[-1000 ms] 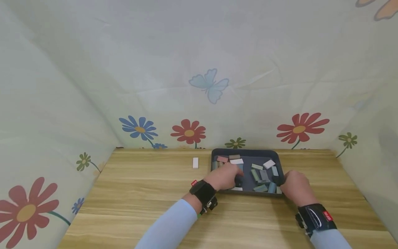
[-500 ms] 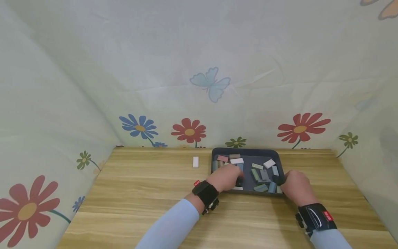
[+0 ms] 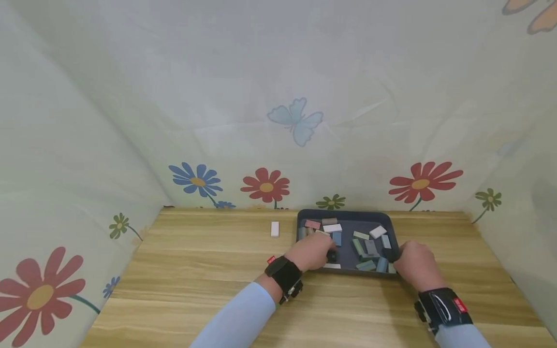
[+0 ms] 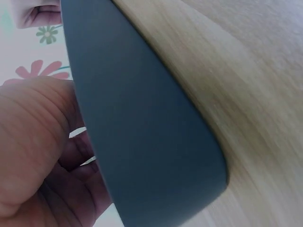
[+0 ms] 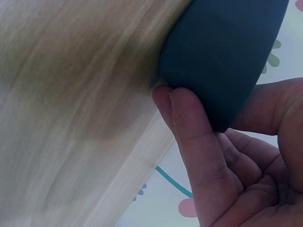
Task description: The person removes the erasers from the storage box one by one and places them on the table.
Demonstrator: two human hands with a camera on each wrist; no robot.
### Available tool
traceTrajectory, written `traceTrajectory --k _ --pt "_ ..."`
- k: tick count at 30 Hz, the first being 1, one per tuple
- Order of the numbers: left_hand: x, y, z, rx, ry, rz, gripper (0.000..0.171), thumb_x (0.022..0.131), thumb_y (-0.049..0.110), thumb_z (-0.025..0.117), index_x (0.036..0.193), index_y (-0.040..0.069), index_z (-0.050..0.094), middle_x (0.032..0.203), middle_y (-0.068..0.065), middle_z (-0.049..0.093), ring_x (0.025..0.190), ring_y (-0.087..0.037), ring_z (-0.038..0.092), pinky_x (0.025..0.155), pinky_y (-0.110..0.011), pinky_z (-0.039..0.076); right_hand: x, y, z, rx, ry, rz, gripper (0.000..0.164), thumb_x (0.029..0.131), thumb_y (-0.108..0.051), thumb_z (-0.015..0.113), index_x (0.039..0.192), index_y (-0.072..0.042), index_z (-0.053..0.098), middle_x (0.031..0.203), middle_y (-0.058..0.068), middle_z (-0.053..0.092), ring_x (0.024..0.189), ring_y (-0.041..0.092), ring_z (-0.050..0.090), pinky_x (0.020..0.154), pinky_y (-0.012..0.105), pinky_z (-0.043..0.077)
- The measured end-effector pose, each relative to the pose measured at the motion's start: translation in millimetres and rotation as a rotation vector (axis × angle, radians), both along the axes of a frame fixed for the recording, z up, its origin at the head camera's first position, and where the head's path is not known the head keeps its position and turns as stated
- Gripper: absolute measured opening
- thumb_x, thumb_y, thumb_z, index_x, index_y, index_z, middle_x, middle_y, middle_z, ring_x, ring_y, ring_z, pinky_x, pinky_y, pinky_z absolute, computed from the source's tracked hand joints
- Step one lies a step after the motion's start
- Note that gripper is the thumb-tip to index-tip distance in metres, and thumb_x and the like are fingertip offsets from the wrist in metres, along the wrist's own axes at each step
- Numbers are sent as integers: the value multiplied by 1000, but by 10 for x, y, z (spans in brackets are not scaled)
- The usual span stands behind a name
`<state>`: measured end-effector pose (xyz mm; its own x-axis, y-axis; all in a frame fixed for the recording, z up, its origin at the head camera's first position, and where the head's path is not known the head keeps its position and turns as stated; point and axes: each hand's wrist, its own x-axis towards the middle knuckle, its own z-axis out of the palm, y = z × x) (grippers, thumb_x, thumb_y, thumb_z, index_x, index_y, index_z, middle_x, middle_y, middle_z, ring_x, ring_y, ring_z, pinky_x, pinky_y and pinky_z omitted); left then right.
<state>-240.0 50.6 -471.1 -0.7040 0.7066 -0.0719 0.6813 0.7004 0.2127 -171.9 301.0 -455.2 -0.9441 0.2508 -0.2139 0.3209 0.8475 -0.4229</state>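
A dark rectangular tray [image 3: 348,232] lies near the table's back edge, with small blocks in white, pink, green, blue and grey inside. My left hand [image 3: 310,252] reaches over its front left part, fingers bent down into it. A small black thing [image 3: 332,255] shows by those fingertips; whether they grip it cannot be made out. In the left wrist view the tray wall [image 4: 142,118] hides the fingertips. My right hand [image 3: 417,263] grips the front right corner. The right wrist view shows two fingers [image 5: 189,113] on the corner's outside and the thumb at the rim.
A lone white block [image 3: 274,229] stands or lies on the wooden table [image 3: 209,261], left of the tray. Flower-printed cloth walls [image 3: 217,121] rise behind the table and along both sides.
My left hand has shifted slightly left, and more of a blue block beside it shows. The right hand keeps its hold on the tray corner.
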Motion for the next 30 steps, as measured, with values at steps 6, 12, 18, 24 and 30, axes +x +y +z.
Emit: traceTrajectory --k 6,12,18,24,30 --pt "-54 -152 10 76 -3 27 30 78 6 66 104 22 70 102 11 67 92 -1 59 82 -20 48 3 -3 -35 -4 7 0 18 72 -1 68 88 9 68 70 12 59 62 24 51 53 31 39" --pt "-162 -428 284 236 -86 134 30 83 11 66 113 16 67 107 4 67 94 -6 59 80 -22 49 -10 -7 -60 -3 4 -7 20 72 0 68 90 10 67 72 14 59 63 24 51 52 31 40" --pt "-349 -793 456 427 -120 284 29 84 11 66 113 12 66 104 -2 68 86 -11 61 75 -25 50 -13 -12 -51 19 4 -2 22 72 -1 68 90 11 66 72 14 59 64 25 51 54 31 40" --pt "-498 -1107 458 570 -26 439 29 84 12 67 113 11 65 99 -3 69 86 -12 64 76 -28 53 -9 -9 -36 16 -10 1 19 73 -1 67 89 10 66 70 13 59 63 25 51 53 31 40" --pt "-542 -1277 317 675 -2 619 33 83 10 65 116 5 63 97 -8 67 80 -16 63 68 -29 52 -18 -9 -9 18 2 16 17 73 -1 67 87 9 67 68 12 58 62 24 50 53 32 39"
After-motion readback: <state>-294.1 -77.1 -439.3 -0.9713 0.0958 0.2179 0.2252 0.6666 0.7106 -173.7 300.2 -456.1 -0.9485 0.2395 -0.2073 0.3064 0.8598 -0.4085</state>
